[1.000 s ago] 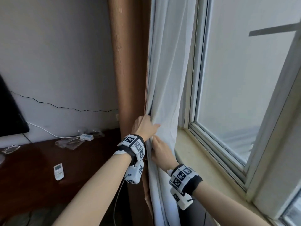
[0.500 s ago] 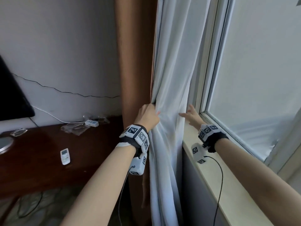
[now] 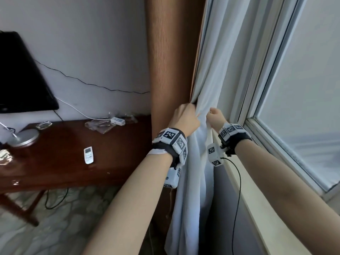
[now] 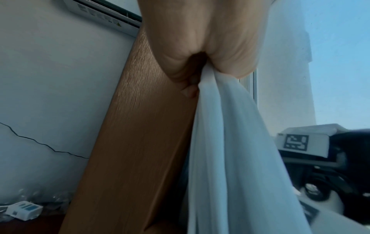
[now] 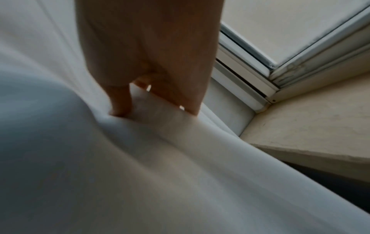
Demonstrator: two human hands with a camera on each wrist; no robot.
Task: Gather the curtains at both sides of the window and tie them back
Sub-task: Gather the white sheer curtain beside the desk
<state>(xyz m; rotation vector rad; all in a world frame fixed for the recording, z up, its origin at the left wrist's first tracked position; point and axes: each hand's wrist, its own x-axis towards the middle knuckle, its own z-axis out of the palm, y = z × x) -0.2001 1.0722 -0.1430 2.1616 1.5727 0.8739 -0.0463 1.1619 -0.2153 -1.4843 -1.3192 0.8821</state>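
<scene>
A white curtain (image 3: 207, 70) hangs in folds between a brown wood-grained panel (image 3: 171, 61) and the window (image 3: 303, 89). My left hand (image 3: 185, 117) grips a bunch of it on the left side at about sill height; in the left wrist view the fabric (image 4: 230, 142) spills from the closed fist (image 4: 200, 47). My right hand (image 3: 215, 116) is just to the right at the same height. Its thumb and fingers (image 5: 150, 63) pinch a fold of the curtain (image 5: 140, 174) near its window-side edge. No tie-back is visible.
The beige sill (image 3: 266, 208) runs below the window at right. Left of the panel stands a dark wooden desk (image 3: 55, 153) with a white remote (image 3: 88, 155) and a lamp base (image 3: 24, 138). A black screen (image 3: 22, 74) hangs above it. Cables (image 3: 55, 199) lie on the floor.
My right hand let go low on the curtain, swung out toward the window frame, then came back to the curtain's right edge beside my left hand. The left hand kept its grip.
</scene>
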